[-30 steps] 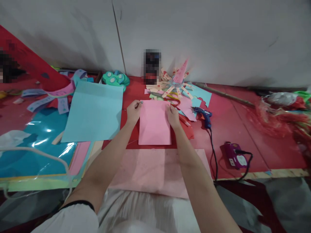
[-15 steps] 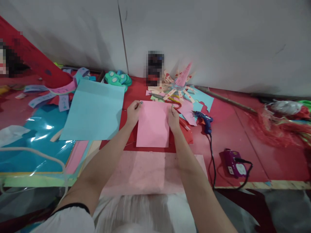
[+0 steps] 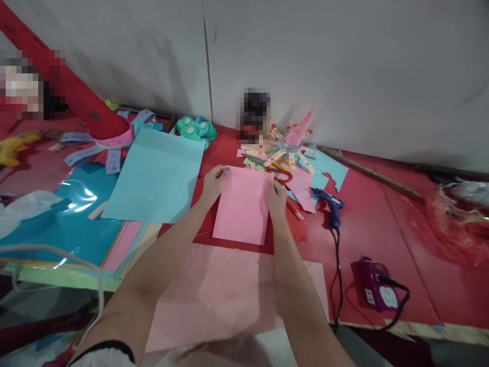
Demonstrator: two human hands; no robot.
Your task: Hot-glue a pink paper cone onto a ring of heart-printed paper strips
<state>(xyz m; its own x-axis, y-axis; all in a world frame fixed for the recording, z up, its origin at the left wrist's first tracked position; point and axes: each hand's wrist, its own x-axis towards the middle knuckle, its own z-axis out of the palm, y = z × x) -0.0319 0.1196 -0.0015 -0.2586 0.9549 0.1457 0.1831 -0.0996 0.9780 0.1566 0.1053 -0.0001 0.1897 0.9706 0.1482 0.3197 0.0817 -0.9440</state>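
Observation:
A plain pink sheet of paper (image 3: 242,206) is held up over the red table between my two hands. My left hand (image 3: 214,184) pinches its upper left corner, thumb on the near face. At the upper right edge my right hand (image 3: 277,196) grips it the same way. Below the sheet lies a larger pale pink sheet (image 3: 229,290) at the table's front edge. Just behind are scissors with red handles (image 3: 281,174) among paper scraps. A blue glue gun (image 3: 329,204) lies to the right of my right hand. To the left rests a large light blue sheet (image 3: 156,178).
A pink paper cone with strips (image 3: 300,132) stands near the wall, beside green paper cutouts (image 3: 196,130). A purple power adapter (image 3: 378,285) sits at right with a black cord. A wooden stick (image 3: 374,173) lies behind. At left are plastic-wrapped blue sheets (image 3: 84,219) and a red cone (image 3: 87,102).
The view has swung left and tilted slightly, so the table's things appear shifted right. Both hands still hold the pink sheet, which now looks slightly turned.

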